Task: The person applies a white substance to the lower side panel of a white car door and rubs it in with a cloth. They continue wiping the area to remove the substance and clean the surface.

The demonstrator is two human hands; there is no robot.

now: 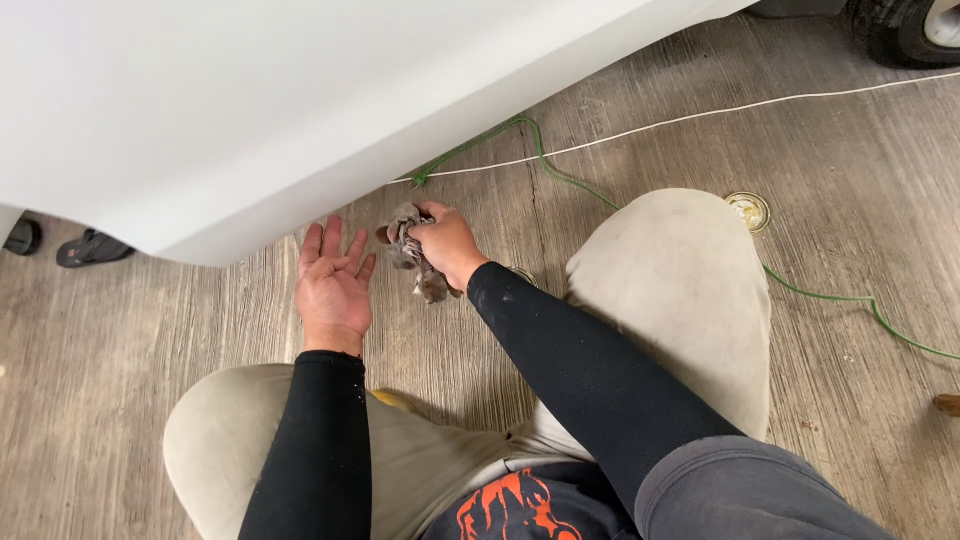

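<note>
I am crouched on a grooved grey floor beside a large white panel [250, 110] that fills the upper left. My right hand [448, 243] is closed around a crumpled, dirty grey rag [412, 252], held just below the panel's lower edge. My left hand [333, 285] is beside it to the left, palm up with fingers spread and nothing in it. Both arms wear black sleeves. My knees in beige trousers [680, 290] frame the hands.
A green cord [560, 175] and a white cord [700, 115] run across the floor behind my right knee. A round metal floor fitting [749, 209] sits past that knee. A tyre [905, 30] is at the top right, dark sandals [90, 248] at the left.
</note>
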